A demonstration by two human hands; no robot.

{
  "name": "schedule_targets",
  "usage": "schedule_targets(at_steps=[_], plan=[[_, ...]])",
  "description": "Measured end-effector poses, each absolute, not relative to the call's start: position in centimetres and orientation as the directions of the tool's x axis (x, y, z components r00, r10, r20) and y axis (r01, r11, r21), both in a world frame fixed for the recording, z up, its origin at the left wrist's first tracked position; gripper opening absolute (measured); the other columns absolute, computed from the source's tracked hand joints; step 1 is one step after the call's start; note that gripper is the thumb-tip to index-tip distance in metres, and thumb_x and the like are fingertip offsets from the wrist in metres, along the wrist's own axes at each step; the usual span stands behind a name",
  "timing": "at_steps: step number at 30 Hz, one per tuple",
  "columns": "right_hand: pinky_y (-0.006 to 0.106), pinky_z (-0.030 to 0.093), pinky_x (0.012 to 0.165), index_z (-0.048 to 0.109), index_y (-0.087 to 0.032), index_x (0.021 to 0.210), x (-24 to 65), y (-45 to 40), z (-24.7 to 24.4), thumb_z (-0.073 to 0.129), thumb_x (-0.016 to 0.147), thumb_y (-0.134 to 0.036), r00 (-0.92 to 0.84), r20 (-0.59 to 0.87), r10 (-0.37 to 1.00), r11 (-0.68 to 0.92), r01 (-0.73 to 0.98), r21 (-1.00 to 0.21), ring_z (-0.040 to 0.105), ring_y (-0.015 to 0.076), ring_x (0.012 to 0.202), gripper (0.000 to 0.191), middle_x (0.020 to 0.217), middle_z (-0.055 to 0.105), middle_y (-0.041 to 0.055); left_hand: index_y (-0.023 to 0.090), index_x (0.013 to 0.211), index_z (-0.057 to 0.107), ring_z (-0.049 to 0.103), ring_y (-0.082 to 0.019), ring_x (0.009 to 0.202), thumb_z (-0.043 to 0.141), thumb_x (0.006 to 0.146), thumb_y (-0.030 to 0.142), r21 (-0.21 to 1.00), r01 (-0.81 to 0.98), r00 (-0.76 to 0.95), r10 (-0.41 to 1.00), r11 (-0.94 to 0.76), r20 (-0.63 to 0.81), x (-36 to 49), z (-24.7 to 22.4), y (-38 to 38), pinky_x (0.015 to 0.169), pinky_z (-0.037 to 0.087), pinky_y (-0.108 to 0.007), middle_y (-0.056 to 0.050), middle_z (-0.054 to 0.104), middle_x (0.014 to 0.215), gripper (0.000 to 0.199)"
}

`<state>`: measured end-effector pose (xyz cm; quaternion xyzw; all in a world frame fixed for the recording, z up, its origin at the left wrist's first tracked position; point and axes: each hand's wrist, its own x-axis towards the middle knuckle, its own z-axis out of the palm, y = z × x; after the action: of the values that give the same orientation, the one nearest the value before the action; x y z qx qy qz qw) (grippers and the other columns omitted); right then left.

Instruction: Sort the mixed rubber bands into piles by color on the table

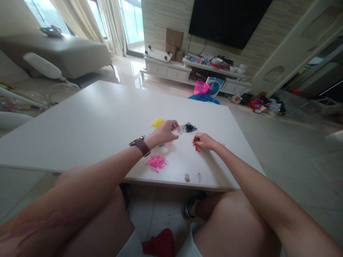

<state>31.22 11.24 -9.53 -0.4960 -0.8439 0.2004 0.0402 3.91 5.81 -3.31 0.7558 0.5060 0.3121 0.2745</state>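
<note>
My left hand (166,131), with a watch (141,145) on its wrist, grips a small clear container (179,130) over the white table (112,117). Just beyond the container lies a heap of small black pieces (190,127). Fingertips together, my right hand (204,141) is closed at a few small red strips (197,148); whether one is pinched is too small to tell. Pink strips (156,162) form a pile nearer to me on the left. Yellow strips (157,122) lie behind my left hand, and blue pieces (161,145) are partly hidden under it.
Two small flat stickers or tags, one figure-shaped (187,177) and one pale (199,177), lie by the table's near edge. Past the far edge are a pink basket (200,87) and a low white cabinet (167,71). A white chair (43,65) stands at the left.
</note>
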Motion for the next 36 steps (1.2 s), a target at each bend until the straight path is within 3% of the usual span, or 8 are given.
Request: schedule_targets(at_steps=[5,13,19,25,29,33,36], plan=[[0.022,0.047,0.071,0.072,-0.015,0.082,32.2,11.1,-9.4,0.066,0.078,-0.016,-0.621,-0.157,0.768,0.474,0.716,-0.512,0.062,0.0130,0.077,0.007,0.090,0.068,0.0042,0.017,0.091,0.069,0.067,-0.019,0.082,0.073,0.063,0.015,0.728,0.591,0.296,0.933,-0.347,0.204,3.9,-3.1,5.7,0.069,0.051,-0.027,-0.006,0.073,0.087,0.029],[0.022,0.044,0.072,0.071,-0.015,0.078,31.2,10.9,-9.0,0.064,0.080,-0.011,-0.509,-0.170,0.844,0.428,0.830,-0.357,0.059,0.0134,0.077,0.007,0.089,0.069,0.0057,0.017,0.091,0.069,0.067,-0.020,0.084,0.072,0.063,0.015,0.718,0.600,0.302,0.931,-0.351,0.203,3.8,-2.8,5.5,0.070,0.050,-0.027,-0.005,0.073,0.088,0.028],[0.022,0.042,0.068,0.072,-0.014,0.085,32.2,10.6,-8.2,0.062,0.082,-0.019,-0.368,-0.196,0.909,0.307,0.909,-0.283,0.062,0.0147,0.076,0.011,0.086,0.073,0.0062,0.017,0.093,0.069,0.067,-0.019,0.083,0.072,0.063,0.014,0.708,0.604,0.311,0.926,-0.366,0.213,3.7,-2.9,5.5,0.069,0.050,-0.027,-0.006,0.074,0.090,0.030],[0.023,0.042,0.063,0.075,-0.015,0.078,32.7,9.0,-7.1,0.066,0.079,-0.023,-0.324,-0.328,0.888,0.243,0.934,-0.263,0.065,0.0163,0.073,0.012,0.081,0.076,0.0064,0.017,0.093,0.069,0.067,-0.019,0.082,0.073,0.064,0.016,0.700,0.606,0.315,0.922,-0.377,0.225,3.6,-3.0,5.6,0.070,0.049,-0.027,-0.005,0.073,0.089,0.030],[0.024,0.042,0.062,0.077,-0.016,0.079,31.8,8.1,-7.3,0.070,0.080,-0.032,-0.254,-0.328,0.910,0.191,0.958,-0.212,0.068,0.0191,0.076,0.017,0.083,0.077,0.0092,0.018,0.095,0.069,0.067,-0.019,0.083,0.072,0.064,0.015,0.700,0.605,0.320,0.921,-0.380,0.224,3.6,-3.0,5.5,0.070,0.049,-0.027,-0.005,0.073,0.090,0.031],[0.025,0.043,0.063,0.076,-0.016,0.075,31.0,7.9,-8.2,0.071,0.074,-0.017,-0.253,-0.298,0.920,0.208,0.962,-0.174,0.068,0.0203,0.079,0.006,0.084,0.077,0.0101,0.017,0.095,0.070,0.067,-0.020,0.084,0.072,0.064,0.016,0.688,0.617,0.320,0.921,-0.381,0.222,3.6,-3.0,5.4,0.070,0.049,-0.027,-0.006,0.073,0.091,0.031],[0.025,0.042,0.062,0.074,-0.016,0.072,31.0,8.1,-8.2,0.067,0.074,-0.011,-0.280,-0.297,0.913,0.235,0.956,-0.177,0.066,0.0192,0.074,0.009,0.080,0.076,0.0093,0.017,0.096,0.070,0.067,-0.020,0.084,0.072,0.065,0.016,0.683,0.618,0.325,0.918,-0.389,0.229,3.6,-3.0,5.4,0.070,0.049,-0.028,-0.007,0.073,0.092,0.032]])
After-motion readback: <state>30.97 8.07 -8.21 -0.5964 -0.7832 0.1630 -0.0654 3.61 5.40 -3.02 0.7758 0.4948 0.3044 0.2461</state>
